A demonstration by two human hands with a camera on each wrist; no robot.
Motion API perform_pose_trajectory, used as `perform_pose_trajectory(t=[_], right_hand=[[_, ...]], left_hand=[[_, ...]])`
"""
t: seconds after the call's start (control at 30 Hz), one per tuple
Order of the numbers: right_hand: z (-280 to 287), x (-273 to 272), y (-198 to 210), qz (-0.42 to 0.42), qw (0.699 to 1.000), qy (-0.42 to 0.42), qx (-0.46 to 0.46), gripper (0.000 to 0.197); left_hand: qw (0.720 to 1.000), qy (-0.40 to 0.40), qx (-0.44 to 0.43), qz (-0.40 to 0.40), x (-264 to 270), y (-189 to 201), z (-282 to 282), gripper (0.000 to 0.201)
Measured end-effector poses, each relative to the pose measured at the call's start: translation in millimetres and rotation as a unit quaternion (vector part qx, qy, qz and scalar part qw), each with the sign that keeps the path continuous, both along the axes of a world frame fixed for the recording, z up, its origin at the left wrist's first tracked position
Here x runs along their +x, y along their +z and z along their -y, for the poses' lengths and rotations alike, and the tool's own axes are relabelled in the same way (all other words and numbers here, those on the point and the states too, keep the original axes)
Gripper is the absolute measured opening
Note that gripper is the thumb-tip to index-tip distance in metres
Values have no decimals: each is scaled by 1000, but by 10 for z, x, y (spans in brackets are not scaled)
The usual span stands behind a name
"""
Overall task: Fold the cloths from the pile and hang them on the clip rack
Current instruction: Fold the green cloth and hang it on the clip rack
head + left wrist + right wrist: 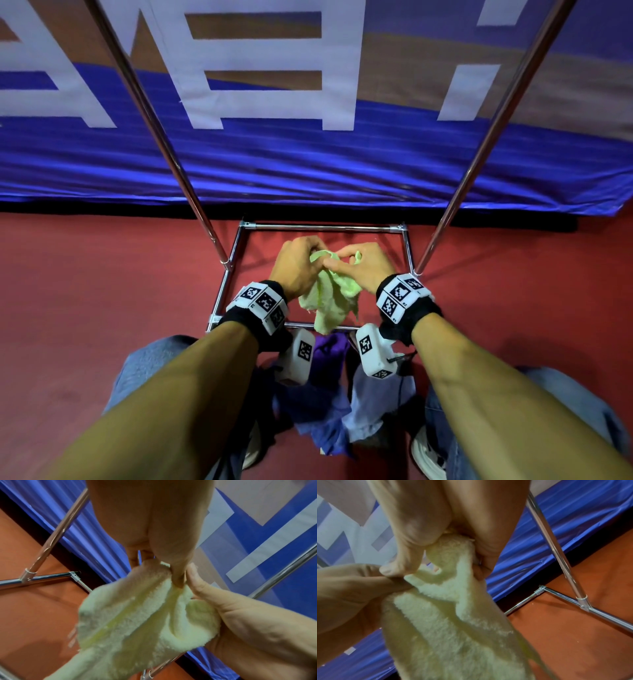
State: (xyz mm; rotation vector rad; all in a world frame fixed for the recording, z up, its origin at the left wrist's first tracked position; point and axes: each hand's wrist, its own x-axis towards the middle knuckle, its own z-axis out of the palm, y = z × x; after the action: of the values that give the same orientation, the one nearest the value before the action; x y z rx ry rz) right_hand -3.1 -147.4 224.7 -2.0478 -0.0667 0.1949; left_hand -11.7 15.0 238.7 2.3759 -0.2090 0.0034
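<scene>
Both hands closed on one pale green cloth, held in the air above the rack base.

Left hand (297, 263) and right hand (363, 266) close together, each pinching the top edge of the green cloth (330, 301) between thumb and curled fingers; remainder hung crumpled and unfolded below the grip. Thumb of the right hand (194, 577) pressed beside the left thumb at the gathered edge. Cloth held clear of the red floor (85, 291), over the chrome rack frame (322, 226). Pile of purple and blue cloths (329, 404) left on the floor between the feet. No clips in view. Step judged: sorting out edges before the first fold. Next move likely called for: sliding the hands apart along the edge to the corners, then doubling the cloth over.
</scene>
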Motion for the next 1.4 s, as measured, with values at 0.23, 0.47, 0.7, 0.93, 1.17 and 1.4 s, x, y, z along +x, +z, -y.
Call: perform_pose_trajectory(t=[0.23, 0.47, 0.7, 0.93, 1.17, 1.4], right_hand=[[-7, 31, -37, 28, 999, 3, -45, 19], [114, 89, -29, 38, 990, -117, -75, 18], [58, 97, -8, -109, 967, -167, 160, 46], [46, 102, -16, -112, 965, -151, 184, 19], [13, 107, -23, -36, 988, -144, 37, 24], [-106, 20, 20, 26, 998, -52, 25, 19]], left_hand=[[998, 51, 26, -28, 43, -54, -55, 33], [992, 90, 69, -50, 74, -97, -150, 27], [987, 143, 0, -78, 89, -81, -164, 30], [985, 120, -83, -92, 132, -137, -99, 23], [976, 74, -162, -127, 148, -172, -55, 11], [942, 130, -284, -122, 106, -75, 27, 20]])
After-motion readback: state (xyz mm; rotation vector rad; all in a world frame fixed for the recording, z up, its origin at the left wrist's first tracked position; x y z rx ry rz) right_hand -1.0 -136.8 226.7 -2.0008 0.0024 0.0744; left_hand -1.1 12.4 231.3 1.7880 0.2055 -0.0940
